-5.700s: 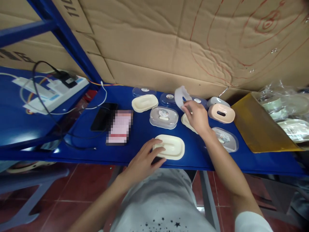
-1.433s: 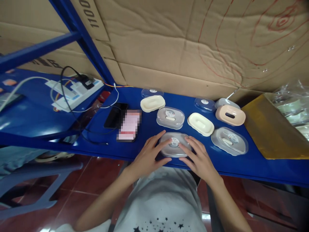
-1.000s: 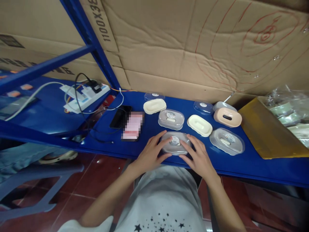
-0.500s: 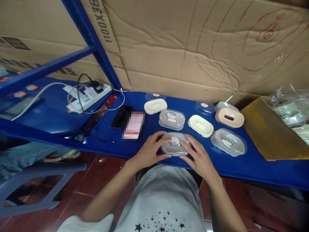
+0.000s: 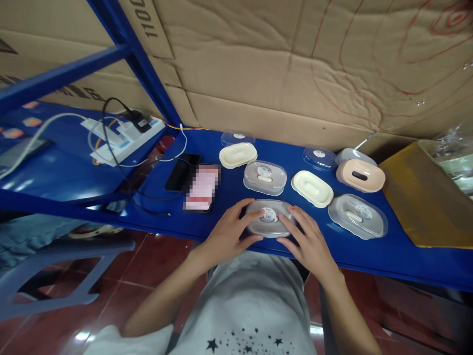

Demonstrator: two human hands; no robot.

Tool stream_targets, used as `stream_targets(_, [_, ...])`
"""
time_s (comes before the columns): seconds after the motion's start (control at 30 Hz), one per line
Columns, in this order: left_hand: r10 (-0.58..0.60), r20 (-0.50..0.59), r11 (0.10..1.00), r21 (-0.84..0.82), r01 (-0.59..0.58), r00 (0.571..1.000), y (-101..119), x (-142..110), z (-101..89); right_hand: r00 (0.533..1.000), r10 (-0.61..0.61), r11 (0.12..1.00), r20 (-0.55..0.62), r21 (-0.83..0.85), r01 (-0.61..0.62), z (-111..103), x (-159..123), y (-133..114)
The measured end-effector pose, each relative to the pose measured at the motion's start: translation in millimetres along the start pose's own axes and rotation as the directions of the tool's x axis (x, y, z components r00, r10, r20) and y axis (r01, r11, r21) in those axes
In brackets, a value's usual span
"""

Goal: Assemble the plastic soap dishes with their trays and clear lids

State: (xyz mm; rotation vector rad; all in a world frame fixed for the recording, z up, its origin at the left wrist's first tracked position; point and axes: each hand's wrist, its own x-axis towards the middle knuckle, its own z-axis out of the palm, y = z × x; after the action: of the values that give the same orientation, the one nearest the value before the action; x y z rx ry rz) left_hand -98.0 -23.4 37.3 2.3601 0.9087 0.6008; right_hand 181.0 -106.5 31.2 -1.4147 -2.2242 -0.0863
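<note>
A soap box (image 5: 264, 227) with a clear lid and a round label lies at the front edge of the blue table. My left hand (image 5: 232, 227) grips its left end, the index finger resting on the label. On the right end, my right hand (image 5: 305, 236) curls its fingers and thumb round the lid's rim. Just behind stands another lidded soap box (image 5: 264, 185), and a third lidded soap box (image 5: 360, 219) is off to the right. Cream trays (image 5: 312, 189) and a peach soap dish (image 5: 364, 177) with a slot lie uncovered, near loose clear lids (image 5: 320, 159).
Left of the boxes lie a phone (image 5: 202, 190) with a lit, blurred screen and a dark phone (image 5: 181, 172). Cables run to a white power strip (image 5: 129, 143). An open carton (image 5: 421, 197) of wrapped pieces stands right. A blue stool (image 5: 74, 296) is at lower left.
The camera view has shifted slightly, so the surroundings sit a little differently in the picture. Both hands keep their hold on the same soap box, with hardly any movement.
</note>
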Motion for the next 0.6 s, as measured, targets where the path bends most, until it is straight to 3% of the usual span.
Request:
stream_targets(0.2, [-0.008, -0.018, 0.999, 0.04, 0.009, 1.0, 1, -2, 3.3, 1.0, -0.005, 0.999, -0.029, -0.035, 0.004, 1, 2, 1])
stream_targets(0.37, [0.0, -0.148, 0.987, 0.156, 0.024, 0.989, -3, 3, -23.0, 0.994, 0.089, 0.991, -0.061, -0.096, -0.094, -2, 0, 2])
stream_targets(0.47, [-0.003, -0.158, 0.934, 0.352, 0.059, 0.988, -14, 24, -50.0, 0.984, 0.148, 0.979, -0.098, -0.125, -0.159, -2, -2, 2])
stream_targets(0.6, [-0.104, -0.048, 0.84, 0.53, 0.114, 0.993, -39, 81, -82.2, 0.978, 0.17, 0.976, -0.119, -0.115, -0.183, 1, -4, 0])
